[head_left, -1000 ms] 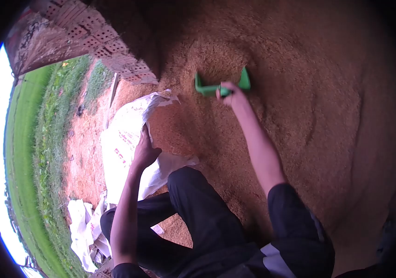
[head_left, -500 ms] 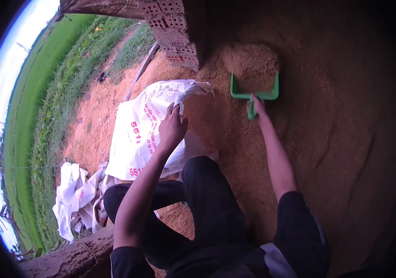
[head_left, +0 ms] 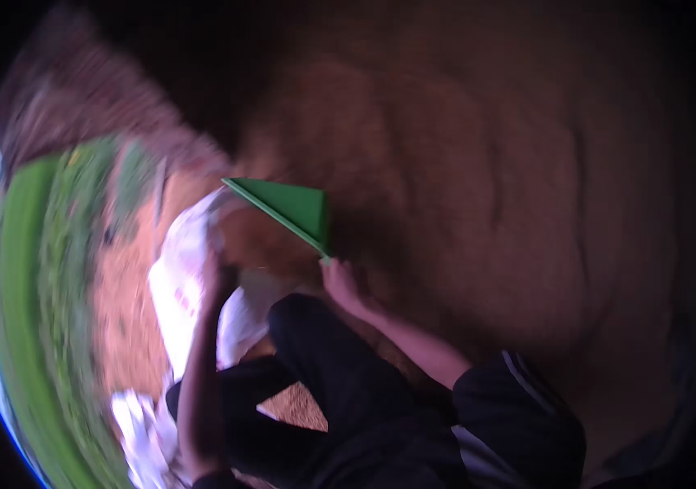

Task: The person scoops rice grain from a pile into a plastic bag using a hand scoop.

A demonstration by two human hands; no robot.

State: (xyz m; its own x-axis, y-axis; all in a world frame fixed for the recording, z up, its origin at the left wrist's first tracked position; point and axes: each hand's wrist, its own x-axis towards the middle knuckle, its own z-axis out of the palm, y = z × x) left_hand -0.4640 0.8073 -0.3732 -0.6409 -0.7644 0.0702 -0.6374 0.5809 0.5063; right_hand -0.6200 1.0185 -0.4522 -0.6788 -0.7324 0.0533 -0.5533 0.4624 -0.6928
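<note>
A green scoop [head_left: 287, 208] is tipped on its side over the mouth of a white sack [head_left: 181, 273] with red print. My right hand [head_left: 345, 285] is closed round its handle. Brown grainy material [head_left: 258, 240] shows at the sack's opening, blurred by motion. At the sack's rim is my left hand [head_left: 219, 277], dark and smeared, its fingers wrapped on the sack's edge. The sack stands in front of my bent knees.
Crumpled white sacks [head_left: 144, 428] lie at the lower left. A brick pillar [head_left: 120, 98] rises at the upper left, with green grass [head_left: 63, 244] outside. Brown grainy material [head_left: 462, 204] spreads over the right side.
My right hand has brought the scoop left from the pile to the sack's mouth and turned it over sideways. The view has shifted and blurred. My left hand remains at the sack's rim.
</note>
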